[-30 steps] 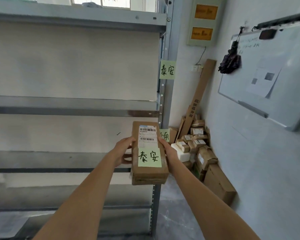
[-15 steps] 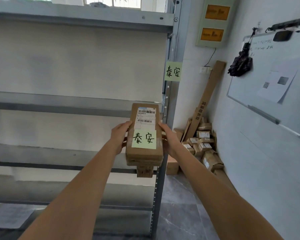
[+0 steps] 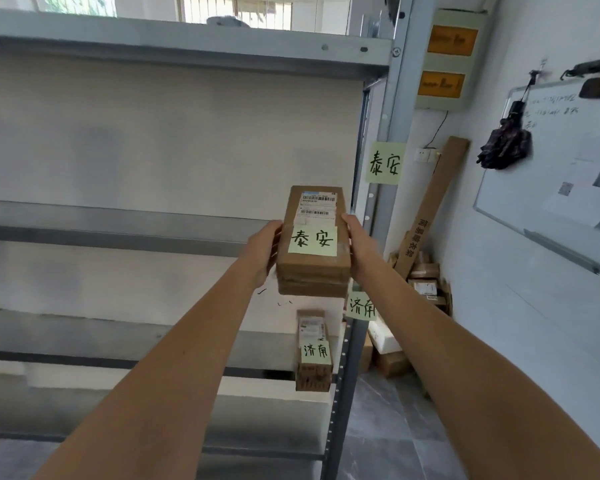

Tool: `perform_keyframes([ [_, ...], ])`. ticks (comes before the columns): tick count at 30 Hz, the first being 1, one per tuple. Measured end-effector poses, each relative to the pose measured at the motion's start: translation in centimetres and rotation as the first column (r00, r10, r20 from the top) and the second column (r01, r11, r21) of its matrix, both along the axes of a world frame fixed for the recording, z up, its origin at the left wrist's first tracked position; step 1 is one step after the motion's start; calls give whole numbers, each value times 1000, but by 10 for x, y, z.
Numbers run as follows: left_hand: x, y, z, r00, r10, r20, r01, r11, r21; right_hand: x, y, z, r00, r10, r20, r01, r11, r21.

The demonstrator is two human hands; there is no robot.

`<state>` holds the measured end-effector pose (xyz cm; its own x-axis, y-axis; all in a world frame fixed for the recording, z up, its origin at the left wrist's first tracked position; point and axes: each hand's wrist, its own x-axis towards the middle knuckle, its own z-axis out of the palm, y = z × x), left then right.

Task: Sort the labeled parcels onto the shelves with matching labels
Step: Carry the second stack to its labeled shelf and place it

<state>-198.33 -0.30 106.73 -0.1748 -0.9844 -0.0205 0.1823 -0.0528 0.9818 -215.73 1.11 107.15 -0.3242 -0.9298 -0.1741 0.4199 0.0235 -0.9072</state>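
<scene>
I hold a brown cardboard parcel (image 3: 314,268) with a barcode sticker and a green note reading 泰安. My left hand (image 3: 265,249) grips its left side and my right hand (image 3: 359,244) its right side. The parcel hovers in front of the edge of the grey metal shelf (image 3: 118,233). A green shelf label 泰安 (image 3: 385,163) is stuck on the upright post just up and right of the parcel. One shelf lower, a label 济南 (image 3: 362,307) sits on the post, and a smaller parcel (image 3: 314,351) with a 济南 note lies on that lower shelf.
A pile of cardboard parcels (image 3: 425,289) lies on the floor in the corner right of the rack, with a long flat box (image 3: 430,209) leaning on the wall. A whiteboard (image 3: 551,168) hangs on the right wall. An electrical box (image 3: 445,53) is mounted above.
Both hands have raised the parcel from near the lower shelf up to the level of the 泰安 shelf edge. The 济南 parcel on the lower shelf has come into view beneath it.
</scene>
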Motion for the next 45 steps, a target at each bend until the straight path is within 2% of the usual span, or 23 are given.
perform_keyframes([
  [5, 6, -42, 14, 993, -115, 24, 114, 993, 41, 12, -36, 2, 988, -151, 45, 149, 988, 47],
  [8, 6, -64, 19, 991, -86, 102, 85, 996, 16, 19, -56, -2, 959, -270, 80, 266, 962, 63],
  [11, 0, -85, 15, 964, 118, 237, -88, 987, -133, 36, -73, -4, 929, -352, 115, 345, 936, 76],
  [13, -3, -93, 4, 944, 244, 221, -186, 949, -255, 47, -84, -2, 900, -419, 115, 410, 907, 95],
  [15, -5, -93, -12, 895, 414, 167, -327, 862, -388, 46, -108, -10, 873, -484, 61, 474, 871, 128],
  [17, -7, -85, -25, 798, 580, 165, -416, 728, -546, 51, -116, -10, 837, -544, 66, 527, 832, 174],
  [18, -8, -81, -29, 775, 609, 171, -418, 696, -584, 57, -109, -2, 816, -575, 63, 558, 811, 178],
  [20, -7, -75, -33, 788, 585, 195, -370, 701, -609, 68, -97, 8, 791, -610, 48, 597, 787, 155],
  [22, -5, -73, -31, 790, 538, 294, -249, 720, -648, 67, -98, 12, 782, -619, 79, 603, 782, 155],
  [24, -2, -78, -28, 748, 518, 414, -129, 726, -676, 62, -100, 16, 793, -605, 76, 584, 789, 190],
  [26, 4, -91, -26, 740, 498, 453, -104, 750, -653, 62, -96, 22, 839, -540, 69, 517, 830, 212],
  [27, 9, -98, -25, 772, 469, 429, -122, 772, -624, 63, -96, 22, 867, -492, 76, 467, 857, 217],
  [30, 29, -112, -22, 897, 366, 248, -208, 844, -494, 61, -97, 21, 934, -348, 82, 326, 922, 210],
  [32, 39, -113, -19, 932, 311, 188, -203, 874, -441, 54, -100, 17, 965, -256, 52, 244, 954, 176],
  [38, 43, -125, -6, 931, 293, 218, -199, 907, -372, 40, -100, 5, 991, -134, -27, 137, 972, 189],
  [45, 36, -144, 1, 910, 280, 305, -192, 938, -287, 30, -96, 2, 982, -164, -95, 179, 968, 177],
])
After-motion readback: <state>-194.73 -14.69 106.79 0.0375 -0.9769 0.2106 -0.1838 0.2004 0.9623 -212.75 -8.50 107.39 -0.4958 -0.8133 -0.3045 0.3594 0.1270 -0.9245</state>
